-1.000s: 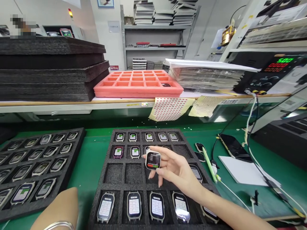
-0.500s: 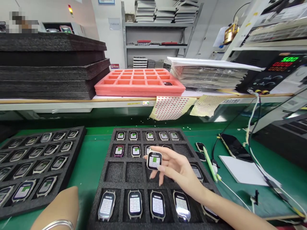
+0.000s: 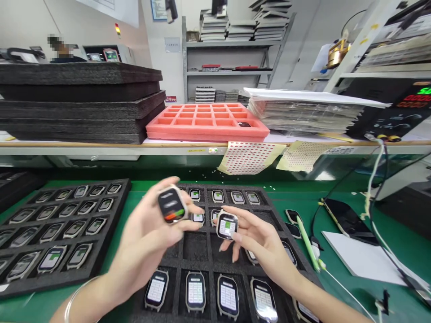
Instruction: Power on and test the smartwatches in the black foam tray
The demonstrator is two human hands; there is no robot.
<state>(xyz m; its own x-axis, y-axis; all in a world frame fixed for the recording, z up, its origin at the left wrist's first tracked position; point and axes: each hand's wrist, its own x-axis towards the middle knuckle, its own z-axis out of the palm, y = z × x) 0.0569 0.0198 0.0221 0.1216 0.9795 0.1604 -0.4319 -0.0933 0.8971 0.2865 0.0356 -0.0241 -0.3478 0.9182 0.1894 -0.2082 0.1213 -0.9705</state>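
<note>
My left hand (image 3: 144,233), a bracelet at its wrist, grips a strapless smartwatch (image 3: 171,205) whose dark screen shows grey bars with orange and green at the bottom. A second smartwatch (image 3: 227,225), with a white and green grid on its screen, is pinched in my right hand (image 3: 257,237). Both hands are above a black foam tray (image 3: 194,244), with many smartwatches lying face up in its compartments. A lit smartwatch (image 3: 195,291) lies in the nearest row. My left hand hides part of the tray's left side.
Another foam tray of watches (image 3: 111,220) lies at left. To the right are a green pen-like tool (image 3: 308,242), a phone (image 3: 350,220), white paper (image 3: 362,260) and cables. The shelf holds black foam stacks (image 3: 84,103), a pink foam tray (image 3: 207,132) and a power supply (image 3: 387,112).
My left hand has come up from the lower left and is now over the tray holding a smartwatch. My right hand still holds its watch. The whole view has shifted slightly.
</note>
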